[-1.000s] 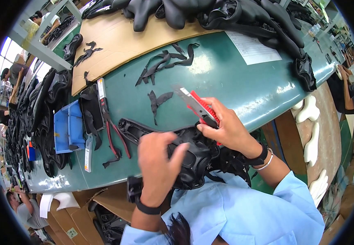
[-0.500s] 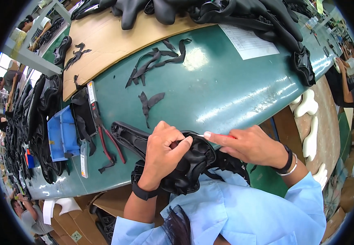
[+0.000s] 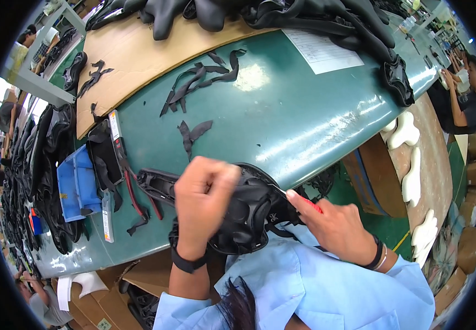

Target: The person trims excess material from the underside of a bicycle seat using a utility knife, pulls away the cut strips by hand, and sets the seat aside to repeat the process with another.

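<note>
A black bicycle saddle (image 3: 243, 206) lies underside up at the table's near edge, its narrow nose toward the left and its wide end against my body. My left hand (image 3: 200, 192) is above its middle, fingers curled closed and partly smeared by motion; what they pinch, if anything, is hidden. My right hand (image 3: 339, 226) is closed around a thin-bladed tool with a red handle (image 3: 311, 205). Its slim metal tip meets the saddle's rim on the right side. Cut black strips (image 3: 194, 135) lie on the table beyond the saddle.
Left of the saddle are red-handled pliers (image 3: 133, 195), a box-cutter knife (image 3: 116, 132) and a blue bin (image 3: 76, 184). Piled black saddles (image 3: 326, 22) line the far side, near a paper sheet (image 3: 323, 50) and cardboard (image 3: 133, 60). White saddle-shaped pieces (image 3: 411, 176) stand at right. Other people work beyond.
My left hand has lifted off the saddle's edge and moved slightly left. My right hand has carried the tool down and right along the rim. The view has shifted a little.
</note>
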### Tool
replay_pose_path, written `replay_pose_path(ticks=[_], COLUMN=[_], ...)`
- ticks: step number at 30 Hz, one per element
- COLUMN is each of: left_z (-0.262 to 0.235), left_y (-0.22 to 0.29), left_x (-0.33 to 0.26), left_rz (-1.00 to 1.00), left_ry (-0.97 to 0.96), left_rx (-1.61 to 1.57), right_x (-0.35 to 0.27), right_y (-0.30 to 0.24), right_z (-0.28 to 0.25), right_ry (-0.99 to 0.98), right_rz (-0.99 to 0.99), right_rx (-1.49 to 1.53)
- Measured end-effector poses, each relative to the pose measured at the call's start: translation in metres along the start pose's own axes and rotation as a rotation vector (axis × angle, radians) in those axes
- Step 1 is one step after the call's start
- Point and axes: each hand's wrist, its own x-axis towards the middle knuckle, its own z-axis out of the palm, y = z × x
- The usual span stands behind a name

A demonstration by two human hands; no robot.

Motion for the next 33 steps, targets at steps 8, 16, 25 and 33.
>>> replay_pose_path(ticks=[8,16,25,33], left_z=[0.021,0.025,0.018,0.04], left_y=[0.002,0.004,0.002,0.012], left_x=[0.025,0.048,0.072,0.091], left_rz=[0.415,-0.221,0.196,0.479], left_ry=[-0.346,-0.178,-0.213,-0.532], left_rx=[0.559,-0.252,0.251,1.185], right_x=[0.029,0.047,0.066,0.094], right_y=[0.006,-0.006,0.007,0.045], right_z=[-0.006,0.0,0.001,-0.027], right_ry=[-0.017,0.011,0.138,0.156], right_rz=[-0.013,0.119,0.08,-0.04], right_rx=[0.065,0.233,0.069,-0.061])
